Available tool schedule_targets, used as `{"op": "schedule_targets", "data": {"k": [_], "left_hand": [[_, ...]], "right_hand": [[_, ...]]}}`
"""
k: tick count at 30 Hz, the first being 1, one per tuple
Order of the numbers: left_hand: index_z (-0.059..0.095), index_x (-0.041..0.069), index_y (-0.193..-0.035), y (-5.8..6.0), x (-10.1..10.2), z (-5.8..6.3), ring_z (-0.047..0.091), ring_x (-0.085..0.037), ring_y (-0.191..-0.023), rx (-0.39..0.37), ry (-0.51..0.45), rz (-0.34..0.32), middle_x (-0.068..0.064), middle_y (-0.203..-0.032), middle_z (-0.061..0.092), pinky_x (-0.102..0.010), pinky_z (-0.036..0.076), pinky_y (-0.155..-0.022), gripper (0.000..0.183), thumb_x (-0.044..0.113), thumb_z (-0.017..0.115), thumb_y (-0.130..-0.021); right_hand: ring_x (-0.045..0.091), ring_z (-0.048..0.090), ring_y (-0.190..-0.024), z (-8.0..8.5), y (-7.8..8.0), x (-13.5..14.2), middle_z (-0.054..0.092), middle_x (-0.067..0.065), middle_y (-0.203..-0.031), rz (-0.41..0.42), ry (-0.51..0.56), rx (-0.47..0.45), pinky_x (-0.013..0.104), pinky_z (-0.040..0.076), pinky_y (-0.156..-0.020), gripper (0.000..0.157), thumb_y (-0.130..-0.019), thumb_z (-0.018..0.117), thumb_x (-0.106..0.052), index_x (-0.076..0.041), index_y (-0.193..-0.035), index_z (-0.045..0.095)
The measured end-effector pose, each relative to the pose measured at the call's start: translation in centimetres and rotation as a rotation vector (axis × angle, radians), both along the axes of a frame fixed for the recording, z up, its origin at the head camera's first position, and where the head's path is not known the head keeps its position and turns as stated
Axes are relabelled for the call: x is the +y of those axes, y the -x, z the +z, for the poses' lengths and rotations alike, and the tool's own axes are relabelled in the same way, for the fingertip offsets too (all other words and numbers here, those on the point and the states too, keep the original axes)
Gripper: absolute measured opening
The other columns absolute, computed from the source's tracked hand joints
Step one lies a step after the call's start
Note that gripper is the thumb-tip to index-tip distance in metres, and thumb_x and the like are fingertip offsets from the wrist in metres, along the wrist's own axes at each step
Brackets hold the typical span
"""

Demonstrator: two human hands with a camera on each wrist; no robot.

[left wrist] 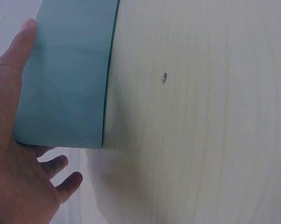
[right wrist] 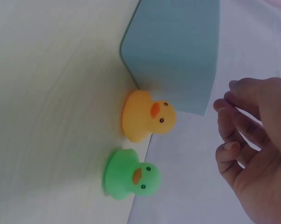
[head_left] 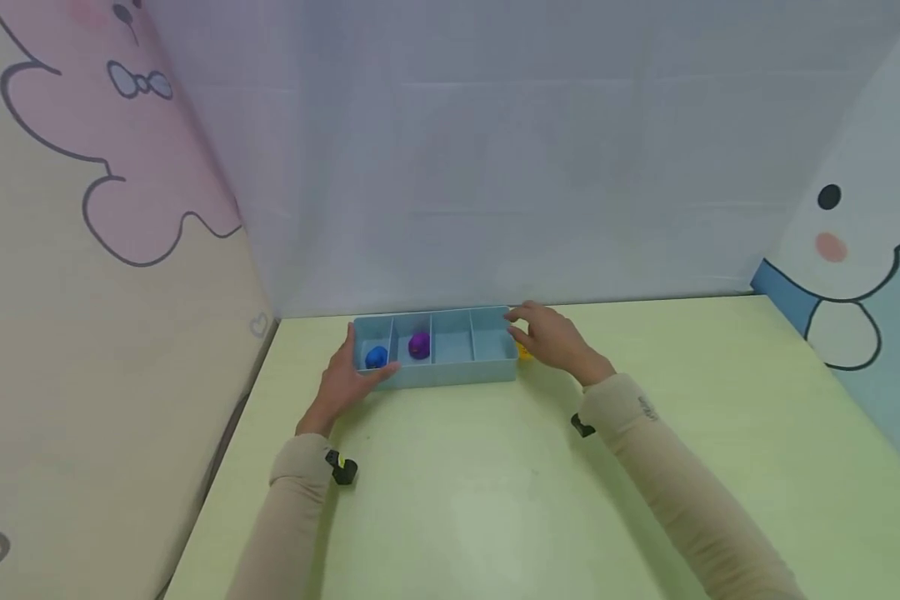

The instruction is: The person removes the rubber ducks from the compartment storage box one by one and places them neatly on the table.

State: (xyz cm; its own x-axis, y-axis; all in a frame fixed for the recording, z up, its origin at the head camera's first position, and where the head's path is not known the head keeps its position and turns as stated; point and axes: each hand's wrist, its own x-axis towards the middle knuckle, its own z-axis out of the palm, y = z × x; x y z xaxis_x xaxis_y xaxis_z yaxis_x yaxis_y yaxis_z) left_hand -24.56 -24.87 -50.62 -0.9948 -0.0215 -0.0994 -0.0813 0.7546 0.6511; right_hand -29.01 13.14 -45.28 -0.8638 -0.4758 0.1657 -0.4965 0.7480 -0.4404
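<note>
A: Where is the box (head_left: 457, 373)?
B: Toward the far edge of the table (head_left: 457, 492), its long side facing the person.
A: And the left hand (head_left: 341, 385)?
B: At the box's left corner, spread wide; the thumb lies along the near wall and the fingers reach along the left end. It touches the box without curling round it.
A: The right hand (head_left: 553, 340)?
B: Near the right end, fingers loosely bent and parted from the thumb, with nothing in its grasp.
A: What is inside the box?
B: A blue toy (head_left: 376, 357) in the leftmost compartment, a purple toy (head_left: 419, 345) in the next.
A: Anything outside?
B: A yellow duck (right wrist: 138, 116) just beside the right end; whether they touch, one cannot tell. A green duck (right wrist: 122, 175) sits next to it, farther from the box.
</note>
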Motion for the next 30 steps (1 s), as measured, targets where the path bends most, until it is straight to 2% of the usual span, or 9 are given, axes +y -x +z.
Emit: {"op": "schedule_targets", "data": {"k": [2,10,17,21,26,30], "left_hand": [[-0.016,0.027,-0.163,0.0,0.3,0.1,0.016,-0.047,-0.158,0.004,0.005,-0.005,-0.018,-0.173,0.010,-0.071,0.022,-0.122,0.126,0.078,0.065,-0.082],[-0.012,0.024,-0.164,0.3,0.9,0.5,0.016,-0.046,-0.159,0.015,0.001,-0.008,-0.018,-0.173,0.009,-0.069,0.021,-0.124,0.125,0.077,0.065,-0.082],[-0.015,0.030,-0.163,0.2,1.2,0.8,0.013,-0.044,-0.159,0.020,-0.030,-0.006,-0.014,-0.174,0.007,-0.069,0.020,-0.124,0.124,0.078,0.065,-0.081],[-0.014,0.032,-0.163,0.6,1.6,0.8,0.013,-0.043,-0.160,0.019,-0.050,-0.013,-0.011,-0.175,0.006,-0.069,0.020,-0.124,0.124,0.079,0.065,-0.080],[-0.011,0.030,-0.164,0.8,1.7,0.9,0.014,-0.043,-0.160,0.018,-0.050,-0.010,-0.012,-0.174,0.008,-0.070,0.021,-0.124,0.123,0.076,0.067,-0.081],[-0.011,0.029,-0.164,0.8,1.7,0.8,0.015,-0.043,-0.160,0.023,-0.042,-0.012,-0.013,-0.174,0.009,-0.069,0.022,-0.124,0.123,0.075,0.068,-0.082]], "right_hand": [[0.019,0.062,-0.076,0.1,0.0,-0.5,0.069,0.015,-0.126,0.012,0.003,0.010,0.040,0.055,-0.070,0.033,-0.103,0.061,-0.022,-0.004,-0.131,0.067],[0.026,0.070,-0.094,0.4,0.5,-2.4,0.067,0.015,-0.130,0.055,0.005,0.012,0.044,0.059,-0.081,0.036,-0.104,0.060,-0.022,-0.003,-0.134,0.065],[0.021,0.067,-0.084,0.7,0.5,-3.2,0.067,0.014,-0.130,0.086,0.021,0.009,0.042,0.059,-0.078,0.037,-0.105,0.059,-0.025,-0.004,-0.134,0.065],[0.020,0.066,-0.083,0.5,0.6,-3.4,0.068,0.015,-0.129,0.084,0.023,0.025,0.042,0.059,-0.077,0.036,-0.104,0.059,-0.023,-0.004,-0.133,0.066],[0.025,0.069,-0.092,0.5,0.6,-4.3,0.067,0.014,-0.131,0.086,0.019,0.006,0.043,0.059,-0.078,0.035,-0.105,0.059,-0.024,-0.005,-0.133,0.066],[0.029,0.071,-0.101,0.5,0.9,-5.4,0.067,0.014,-0.133,0.103,0.024,0.001,0.045,0.060,-0.085,0.036,-0.104,0.059,-0.024,-0.004,-0.133,0.066]]}}
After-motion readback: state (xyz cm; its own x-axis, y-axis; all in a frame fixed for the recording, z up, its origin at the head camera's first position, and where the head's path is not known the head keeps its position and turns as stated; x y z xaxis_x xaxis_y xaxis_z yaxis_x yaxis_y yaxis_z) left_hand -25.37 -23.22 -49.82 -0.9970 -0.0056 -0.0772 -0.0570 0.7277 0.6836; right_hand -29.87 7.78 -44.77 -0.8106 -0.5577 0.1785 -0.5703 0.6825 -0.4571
